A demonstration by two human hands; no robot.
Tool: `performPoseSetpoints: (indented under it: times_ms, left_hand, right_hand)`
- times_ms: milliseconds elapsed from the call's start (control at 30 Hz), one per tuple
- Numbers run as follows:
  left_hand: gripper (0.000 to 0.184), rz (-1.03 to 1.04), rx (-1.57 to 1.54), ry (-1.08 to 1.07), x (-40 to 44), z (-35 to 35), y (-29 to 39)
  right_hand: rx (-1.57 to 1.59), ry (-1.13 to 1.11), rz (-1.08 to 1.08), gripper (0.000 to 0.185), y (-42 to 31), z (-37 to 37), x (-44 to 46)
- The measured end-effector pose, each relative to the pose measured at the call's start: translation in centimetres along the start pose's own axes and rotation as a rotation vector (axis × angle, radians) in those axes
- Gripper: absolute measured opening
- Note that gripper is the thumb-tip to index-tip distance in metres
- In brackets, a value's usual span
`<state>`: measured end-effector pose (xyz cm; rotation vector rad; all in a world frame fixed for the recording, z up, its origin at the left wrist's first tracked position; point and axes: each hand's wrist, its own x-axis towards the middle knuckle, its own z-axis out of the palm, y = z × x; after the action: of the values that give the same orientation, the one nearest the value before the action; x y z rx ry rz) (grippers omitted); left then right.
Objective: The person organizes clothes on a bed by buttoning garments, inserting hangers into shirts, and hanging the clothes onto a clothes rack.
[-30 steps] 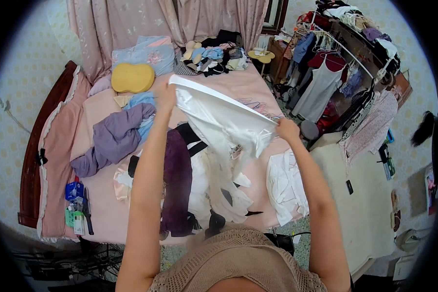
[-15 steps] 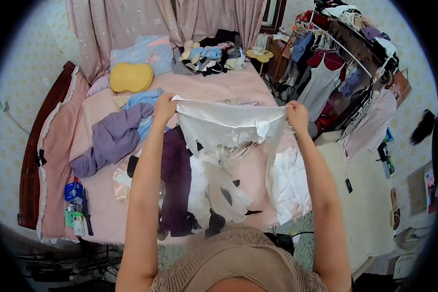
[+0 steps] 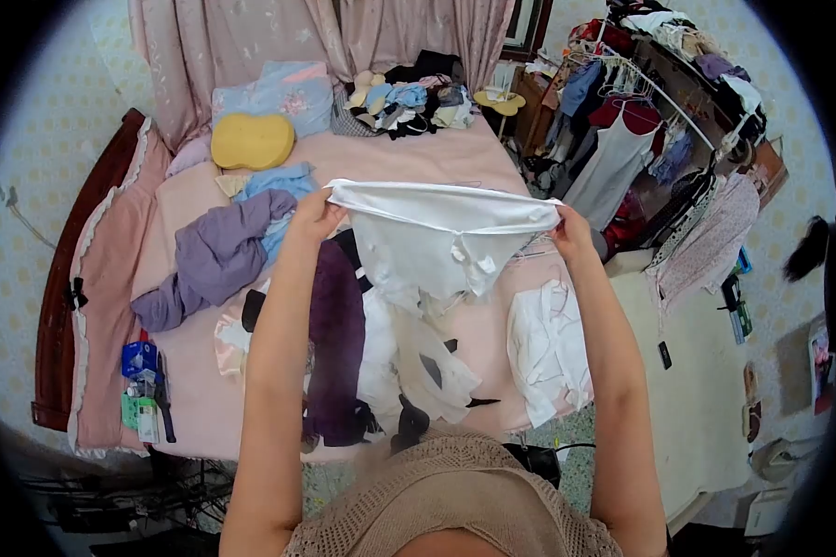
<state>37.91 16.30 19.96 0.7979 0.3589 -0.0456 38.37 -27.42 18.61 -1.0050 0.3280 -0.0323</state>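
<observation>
A white satin garment (image 3: 437, 232) hangs stretched above the bed, its top edge pulled nearly level. My left hand (image 3: 320, 212) grips its left top corner and my right hand (image 3: 571, 228) grips the right one. The fingers of each hand are closed on the cloth. Below it on the pink bed (image 3: 418, 165) lie a dark purple garment (image 3: 334, 343), a sheer off-white garment (image 3: 437, 371) and, to the right, a folded white garment (image 3: 543, 343). The white garment's lower part partly hides the things beneath it.
A purple garment (image 3: 218, 255), a yellow cushion (image 3: 253, 141) and a floral pillow (image 3: 283, 97) are on the bed's left. A clothes pile (image 3: 409, 97) lies at the back. A clothes rack (image 3: 664, 97) stands right, near a beige mat (image 3: 687, 390).
Both hands have come level, the left one lower and the right one slightly up and outward. The white garment has gone from slanted to stretched wide between them.
</observation>
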Motion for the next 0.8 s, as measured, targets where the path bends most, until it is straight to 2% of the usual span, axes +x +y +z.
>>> performPoseSetpoints:
  times_ms: [67, 133, 167, 200, 267, 333, 367, 400, 433, 467, 533, 600, 667, 800]
  left_hand:
    - [0.025, -0.008, 0.031, 0.007, -1.0, 0.3, -0.4]
    - [0.021, 0.118, 0.551, -0.101, -1.8, 0.4, -0.9]
    - [0.021, 0.299, 1.014, -0.21, -0.2, -1.5, -1.7]
    - [0.026, 0.191, 1.233, -0.267, 0.1, -2.3, -2.5]
    - [0.031, 0.063, 1.655, -0.583, -2.6, -1.1, -2.9]
    - [0.034, -0.219, 1.389, -0.697, -3.6, -1.9, -4.9]
    - [0.034, -0.282, 1.323, -0.759, -3.8, -1.8, -5.4]
    - [0.034, -0.293, 1.31, -0.757, -4.0, -1.7, -6.0]
    - [0.033, -0.289, 1.076, -0.775, -4.1, -1.6, -6.8]
    - [0.032, -0.279, 0.845, -0.785, -4.0, -1.5, -7.4]
    - [0.031, -0.317, 0.757, -0.754, -3.0, -1.5, -9.3]
    - [0.031, -0.269, 0.813, -0.648, -0.7, -2.4, -13.2]
    - [0.033, -0.321, 0.889, -0.619, 0.8, -3.3, -17.4]
    - [0.035, -0.375, 0.788, -0.562, 1.9, -4.5, -24.0]
  right_hand:
    - [-0.035, 0.004, 0.0, 0.017, 0.4, 0.3, -0.7]
    - [-0.392, -0.101, -0.062, 0.019, 0.9, -0.1, -0.9]
    - [-0.397, -0.098, -0.053, 0.019, 1.3, -0.6, -1.3]
    - [-0.657, -0.266, -0.02, 0.02, 1.7, -0.7, -2.3]
    - [-1.171, -0.619, 0.059, 0.021, 2.8, -0.9, -4.1]
    - [-1.262, -0.954, 0.223, 0.02, 4.6, -1.5, -5.0]
    - [-1.266, -0.957, 0.24, 0.02, 5.3, -1.4, -5.2]
    - [-1.363, -1.083, 0.358, 0.02, 5.7, -0.3, -6.0]
    - [-1.453, -1.21, 0.48, 0.02, 6.2, 0.2, -6.5]
    - [-1.454, -1.213, 0.495, 0.02, 7.5, -0.2, -6.0]
    - [-0.977, -1.108, 0.451, 0.02, 10.1, -0.8, -4.5]
    - [-0.957, -1.027, 0.45, 0.018, 11.8, 0.2, -3.6]
    - [-0.797, -0.977, 0.311, 0.017, 13.5, 1.5, -3.0]
    - [-0.705, -0.82, 0.357, 0.019, 20.0, -0.7, 1.8]
